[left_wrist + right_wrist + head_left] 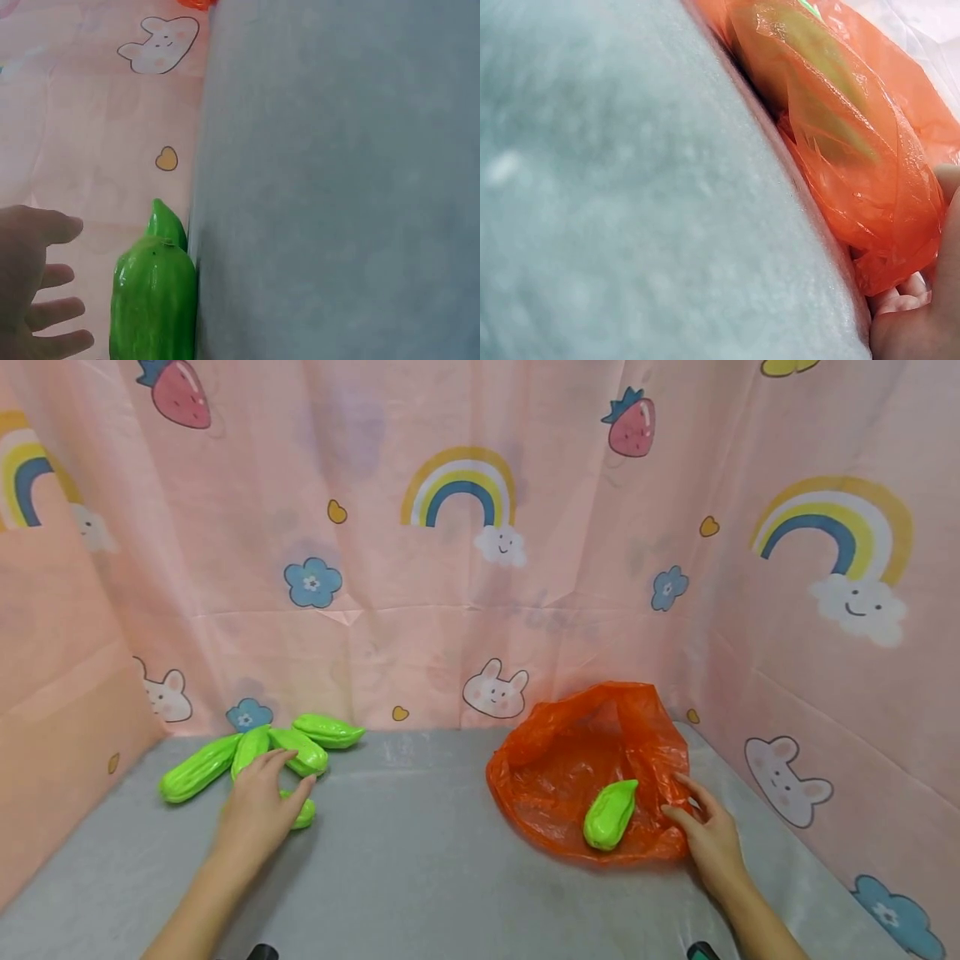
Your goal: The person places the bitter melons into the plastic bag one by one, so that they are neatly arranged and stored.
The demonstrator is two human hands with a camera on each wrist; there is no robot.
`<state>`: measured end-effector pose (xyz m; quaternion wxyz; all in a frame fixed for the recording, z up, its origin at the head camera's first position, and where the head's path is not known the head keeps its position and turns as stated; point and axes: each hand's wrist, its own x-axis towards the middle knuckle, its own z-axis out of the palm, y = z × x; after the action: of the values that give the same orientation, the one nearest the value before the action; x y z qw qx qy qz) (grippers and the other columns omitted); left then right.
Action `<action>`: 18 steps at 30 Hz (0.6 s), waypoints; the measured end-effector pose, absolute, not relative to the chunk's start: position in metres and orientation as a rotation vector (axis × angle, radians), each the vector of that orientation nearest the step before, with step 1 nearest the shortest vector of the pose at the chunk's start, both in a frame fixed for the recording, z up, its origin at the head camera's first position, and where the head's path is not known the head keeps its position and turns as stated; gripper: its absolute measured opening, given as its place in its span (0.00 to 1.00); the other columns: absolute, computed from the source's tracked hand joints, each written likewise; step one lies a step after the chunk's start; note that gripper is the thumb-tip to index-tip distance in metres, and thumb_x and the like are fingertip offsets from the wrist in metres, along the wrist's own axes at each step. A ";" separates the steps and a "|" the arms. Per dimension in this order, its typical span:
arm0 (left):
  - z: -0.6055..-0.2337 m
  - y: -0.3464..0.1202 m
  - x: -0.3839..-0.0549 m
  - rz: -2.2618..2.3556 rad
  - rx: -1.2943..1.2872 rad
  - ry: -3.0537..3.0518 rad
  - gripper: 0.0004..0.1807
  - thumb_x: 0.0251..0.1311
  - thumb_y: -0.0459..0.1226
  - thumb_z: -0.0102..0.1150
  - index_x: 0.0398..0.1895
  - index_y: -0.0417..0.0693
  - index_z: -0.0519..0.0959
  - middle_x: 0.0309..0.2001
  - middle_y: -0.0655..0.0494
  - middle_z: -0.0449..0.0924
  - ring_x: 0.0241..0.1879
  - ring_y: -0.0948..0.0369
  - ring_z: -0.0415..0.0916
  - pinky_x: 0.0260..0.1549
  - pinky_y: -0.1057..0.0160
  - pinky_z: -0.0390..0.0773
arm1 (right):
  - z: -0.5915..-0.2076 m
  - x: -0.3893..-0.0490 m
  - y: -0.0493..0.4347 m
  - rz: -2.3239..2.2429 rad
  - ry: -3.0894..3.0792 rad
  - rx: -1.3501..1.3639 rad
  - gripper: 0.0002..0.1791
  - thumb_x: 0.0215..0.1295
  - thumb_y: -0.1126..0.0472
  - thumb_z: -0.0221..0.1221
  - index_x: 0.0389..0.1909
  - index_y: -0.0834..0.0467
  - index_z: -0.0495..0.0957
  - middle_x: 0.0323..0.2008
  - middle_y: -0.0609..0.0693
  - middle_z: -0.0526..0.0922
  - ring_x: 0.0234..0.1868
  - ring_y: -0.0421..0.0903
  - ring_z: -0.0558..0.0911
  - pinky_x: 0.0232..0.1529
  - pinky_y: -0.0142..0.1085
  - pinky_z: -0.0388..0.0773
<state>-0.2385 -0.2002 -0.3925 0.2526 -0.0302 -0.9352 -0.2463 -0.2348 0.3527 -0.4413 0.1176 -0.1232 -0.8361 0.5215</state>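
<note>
I have my left grip (258, 806), fingers apart, at the green vegetables (198, 768) on the counter's left; my right grip (712, 843) pinches the right rim of the orange bag (551, 789), a lone vegetable (609, 816) inside.

A pink backdrop (570, 527) (printed with rainbows (461, 453), strawberries (632, 428) and rabbits (495, 695)) rises behind and beside the grey tabletop (420, 843).

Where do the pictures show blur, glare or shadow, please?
Head view: soft shadow on the grey table beside the left forearm, glints on the green vegetables; left wrist view: dimmer light; right wrist view: table surface blurred, glints on the orange bag.
</note>
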 end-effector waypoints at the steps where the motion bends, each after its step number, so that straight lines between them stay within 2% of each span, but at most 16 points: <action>1: -0.395 -0.203 -0.240 -0.664 -0.083 -2.538 0.27 0.61 0.42 0.67 0.59 0.34 0.78 0.60 0.32 0.76 0.61 0.33 0.71 0.57 0.33 0.71 | -0.441 -0.235 0.353 1.526 -2.447 -0.356 0.35 0.76 0.54 0.54 0.79 0.54 0.55 0.78 0.59 0.58 0.58 0.33 0.69 0.43 0.10 0.69; 5: -0.399 -0.212 -0.242 -0.638 -0.083 -2.554 0.28 0.60 0.45 0.68 0.58 0.35 0.79 0.60 0.32 0.76 0.60 0.33 0.72 0.55 0.32 0.72 | -0.443 -0.235 0.353 1.543 -2.434 -0.336 0.35 0.76 0.55 0.55 0.79 0.54 0.56 0.78 0.59 0.59 0.52 0.25 0.67 0.43 0.11 0.70; 8: -0.400 -0.215 -0.242 -0.635 -0.066 -2.599 0.28 0.61 0.47 0.67 0.57 0.36 0.79 0.61 0.32 0.76 0.61 0.33 0.72 0.54 0.32 0.72 | -0.443 -0.235 0.353 1.553 -2.435 -0.347 0.35 0.76 0.55 0.55 0.79 0.54 0.56 0.78 0.58 0.59 0.55 0.29 0.68 0.43 0.11 0.71; 11: -0.401 -0.217 -0.241 -0.610 -0.061 -2.664 0.30 0.58 0.49 0.69 0.57 0.36 0.80 0.61 0.31 0.75 0.60 0.32 0.72 0.54 0.31 0.73 | -0.442 -0.235 0.353 1.536 -2.452 -0.355 0.35 0.76 0.53 0.54 0.79 0.53 0.56 0.78 0.58 0.58 0.60 0.36 0.69 0.43 0.11 0.71; 13: -0.402 -0.217 -0.241 -0.582 -0.071 -2.705 0.31 0.55 0.49 0.71 0.57 0.37 0.81 0.60 0.31 0.76 0.59 0.32 0.73 0.53 0.32 0.73 | -0.442 -0.234 0.354 1.529 -2.462 -0.353 0.34 0.76 0.53 0.54 0.79 0.53 0.56 0.78 0.58 0.58 0.61 0.37 0.69 0.43 0.11 0.71; 16: -0.404 -0.216 -0.242 -0.554 -0.102 -2.744 0.29 0.53 0.49 0.73 0.53 0.39 0.83 0.58 0.33 0.79 0.57 0.33 0.75 0.52 0.33 0.75 | -0.442 -0.232 0.354 1.530 -2.468 -0.334 0.34 0.77 0.52 0.53 0.79 0.54 0.56 0.78 0.59 0.58 0.57 0.32 0.68 0.43 0.12 0.72; 18: -0.404 -0.215 -0.242 -0.563 -0.131 -2.744 0.24 0.52 0.47 0.73 0.47 0.40 0.85 0.51 0.36 0.83 0.53 0.35 0.79 0.50 0.35 0.76 | -0.441 -0.233 0.355 1.536 -2.467 -0.337 0.34 0.77 0.53 0.53 0.79 0.54 0.56 0.78 0.59 0.58 0.54 0.28 0.67 0.43 0.12 0.72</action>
<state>-0.2419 -0.2150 -0.4041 0.1681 -0.0460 -0.9646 -0.1978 -0.2326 0.3545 -0.4411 0.1079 -0.1146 -0.8382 0.5221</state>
